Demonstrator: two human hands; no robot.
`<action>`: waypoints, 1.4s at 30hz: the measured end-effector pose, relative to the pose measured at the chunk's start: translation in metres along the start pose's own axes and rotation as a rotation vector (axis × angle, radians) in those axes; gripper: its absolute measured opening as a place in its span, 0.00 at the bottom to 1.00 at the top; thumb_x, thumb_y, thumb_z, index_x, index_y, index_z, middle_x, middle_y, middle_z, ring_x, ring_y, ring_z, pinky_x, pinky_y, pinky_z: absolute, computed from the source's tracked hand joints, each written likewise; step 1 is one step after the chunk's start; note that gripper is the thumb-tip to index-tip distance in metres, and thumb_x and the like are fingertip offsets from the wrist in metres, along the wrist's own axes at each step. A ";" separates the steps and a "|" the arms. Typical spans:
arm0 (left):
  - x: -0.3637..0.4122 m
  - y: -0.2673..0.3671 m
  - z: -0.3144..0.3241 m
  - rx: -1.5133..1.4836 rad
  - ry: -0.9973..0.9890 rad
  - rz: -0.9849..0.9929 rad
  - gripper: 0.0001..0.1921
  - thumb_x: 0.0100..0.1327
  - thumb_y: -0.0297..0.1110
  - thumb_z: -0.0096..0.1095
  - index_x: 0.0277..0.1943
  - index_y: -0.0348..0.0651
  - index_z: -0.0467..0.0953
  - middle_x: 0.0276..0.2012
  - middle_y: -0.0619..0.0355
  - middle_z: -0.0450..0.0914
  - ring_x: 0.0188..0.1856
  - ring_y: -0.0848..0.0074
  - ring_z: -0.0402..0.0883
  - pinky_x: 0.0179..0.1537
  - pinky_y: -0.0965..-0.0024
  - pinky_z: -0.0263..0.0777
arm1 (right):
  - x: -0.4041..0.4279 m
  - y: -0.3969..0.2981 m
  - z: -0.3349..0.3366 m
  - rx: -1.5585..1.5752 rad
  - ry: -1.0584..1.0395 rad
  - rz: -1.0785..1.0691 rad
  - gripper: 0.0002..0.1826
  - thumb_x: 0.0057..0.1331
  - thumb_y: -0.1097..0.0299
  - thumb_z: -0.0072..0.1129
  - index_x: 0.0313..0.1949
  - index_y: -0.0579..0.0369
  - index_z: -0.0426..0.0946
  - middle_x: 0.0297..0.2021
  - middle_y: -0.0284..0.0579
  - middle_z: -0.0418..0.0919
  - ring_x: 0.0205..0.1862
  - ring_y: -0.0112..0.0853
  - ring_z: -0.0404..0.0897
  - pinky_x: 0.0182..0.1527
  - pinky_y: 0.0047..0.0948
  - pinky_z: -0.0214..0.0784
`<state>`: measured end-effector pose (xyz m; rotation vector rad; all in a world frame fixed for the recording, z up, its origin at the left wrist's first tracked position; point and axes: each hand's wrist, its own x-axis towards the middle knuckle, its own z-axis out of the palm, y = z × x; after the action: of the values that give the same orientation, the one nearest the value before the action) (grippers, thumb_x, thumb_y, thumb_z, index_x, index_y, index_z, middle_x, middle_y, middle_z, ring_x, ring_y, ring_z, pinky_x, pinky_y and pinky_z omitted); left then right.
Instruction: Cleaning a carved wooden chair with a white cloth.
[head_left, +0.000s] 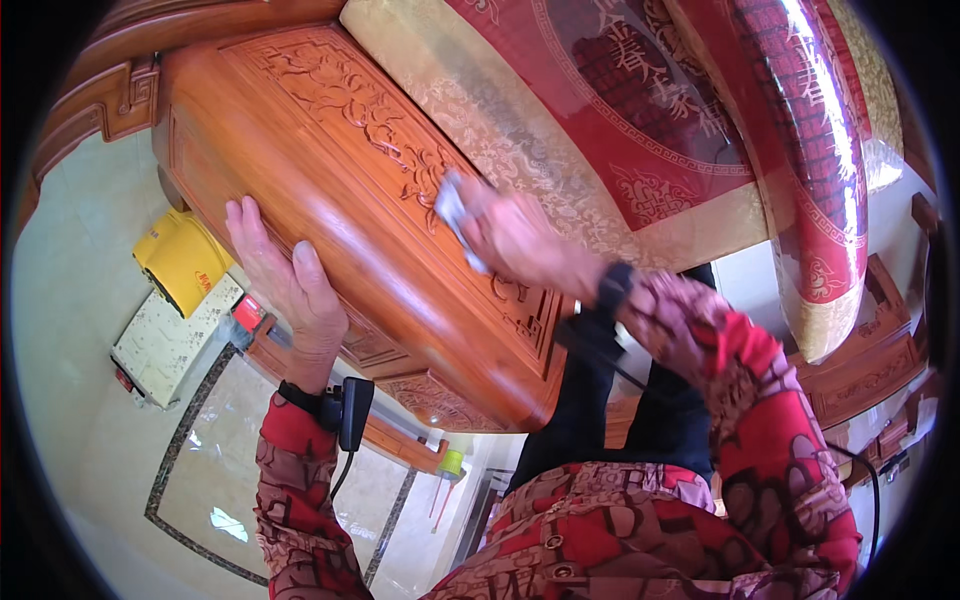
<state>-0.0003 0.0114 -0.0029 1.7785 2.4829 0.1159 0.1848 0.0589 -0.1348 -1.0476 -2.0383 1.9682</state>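
Note:
My right hand (517, 232) is closed around a crumpled light-coloured cloth (459, 221), which lies against the carved relief on a wooden furniture panel (360, 195). The panel is orange-brown, glossy and carved with leafy scrollwork. Over its rounded outer edge, my left hand (281, 277) is held with fingers apart and nothing in it; whether its fingertips touch the wood I cannot tell. Black straps circle both wrists, the left one bearing a black device.
Beside the carved panel lies a gold brocade seat cover (480, 112) with red cushions (810, 187) in clear wrapping. A yellow container (184, 259) and a pale patterned box (176, 341) are at the left. A black cable hangs from the left wrist device (355, 414).

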 end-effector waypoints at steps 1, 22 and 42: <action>-0.003 -0.001 -0.001 0.005 -0.010 -0.021 0.29 0.62 0.37 0.35 0.64 0.31 0.50 0.66 0.42 0.48 0.68 0.57 0.45 0.67 0.60 0.36 | -0.020 -0.011 -0.005 -0.039 -0.147 0.095 0.19 0.60 0.68 0.44 0.52 0.54 0.62 0.24 0.55 0.75 0.25 0.48 0.77 0.29 0.43 0.73; 0.000 0.006 0.000 -0.004 -0.021 0.009 0.30 0.63 0.41 0.34 0.65 0.31 0.49 0.66 0.40 0.46 0.68 0.55 0.45 0.67 0.58 0.37 | 0.028 -0.029 -0.016 0.059 0.055 -0.065 0.14 0.60 0.64 0.48 0.43 0.56 0.67 0.21 0.59 0.75 0.26 0.52 0.76 0.29 0.48 0.67; 0.008 0.005 0.012 -0.079 0.010 0.032 0.31 0.66 0.46 0.34 0.64 0.30 0.49 0.66 0.43 0.48 0.68 0.57 0.46 0.67 0.60 0.37 | 0.026 0.025 -0.006 0.192 0.136 0.152 0.09 0.60 0.66 0.46 0.33 0.60 0.68 0.23 0.60 0.74 0.28 0.54 0.75 0.31 0.46 0.68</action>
<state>0.0035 0.0209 -0.0141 1.7913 2.4213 0.2228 0.1782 0.0763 -0.1666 -1.2853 -1.7088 2.0507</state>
